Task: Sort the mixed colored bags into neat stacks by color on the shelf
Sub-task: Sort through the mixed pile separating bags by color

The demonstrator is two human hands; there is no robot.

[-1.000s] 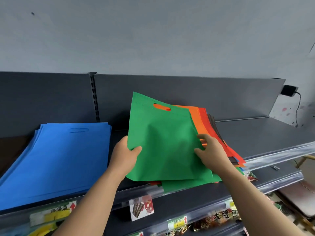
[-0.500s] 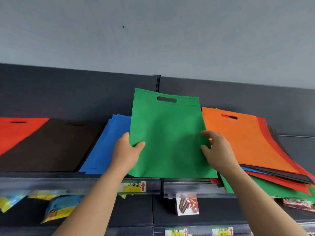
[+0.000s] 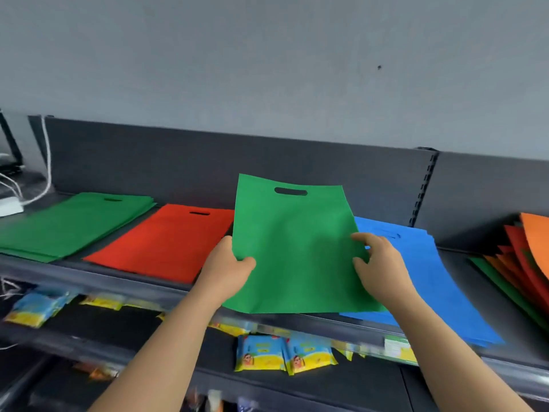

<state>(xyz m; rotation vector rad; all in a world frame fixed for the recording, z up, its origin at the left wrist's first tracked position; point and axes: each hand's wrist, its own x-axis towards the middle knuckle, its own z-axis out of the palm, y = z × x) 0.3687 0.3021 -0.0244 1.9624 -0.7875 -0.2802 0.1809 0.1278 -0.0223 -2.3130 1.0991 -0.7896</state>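
Observation:
I hold a green bag upright above the shelf, its handle slot at the top. My left hand grips its left edge and my right hand pinches its right edge. A green stack lies at the far left of the shelf. A red stack lies to its right. Behind my right hand lies a blue stack. The mixed pile of orange, red and green bags sits at the far right.
White cables and a charger lie at the shelf's left end. A lower shelf holds small blue-and-yellow packets. A dark back panel rises behind the stacks. Between the red and blue stacks the held bag hides the shelf.
The view has swung left along the shelf. The green bag, still held by both hands, now hangs between the red and blue stacks; the green stack has come into view at the left.

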